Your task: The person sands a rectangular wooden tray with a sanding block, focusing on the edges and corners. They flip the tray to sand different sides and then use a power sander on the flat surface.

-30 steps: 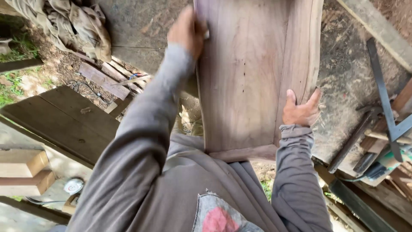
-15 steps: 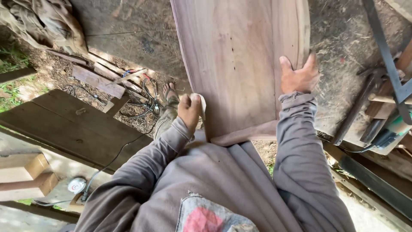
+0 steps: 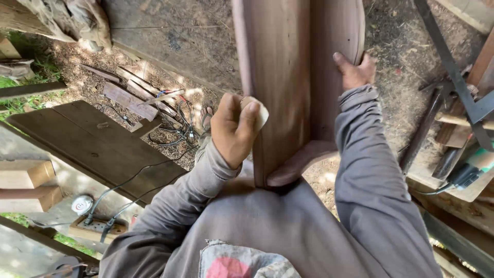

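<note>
A long brown wooden board with a curved edge stands tilted up from my lap, turned partly on edge. My left hand is closed on a small folded piece of sandpaper and presses it to the board's left edge near the bottom. My right hand grips the board's curved right edge higher up, fingers wrapped over it. My grey sleeves and shirt fill the bottom of the view.
A dark wooden plank lies at left with cables and a power strip below it. Scrap wood pieces sit on the dirt. A metal frame and a power tool are at right.
The board has turned more on edge. My left hand came down from the board's top to its lower left edge, then lifted slightly with the sandpaper. My right hand slid higher up the right edge.
</note>
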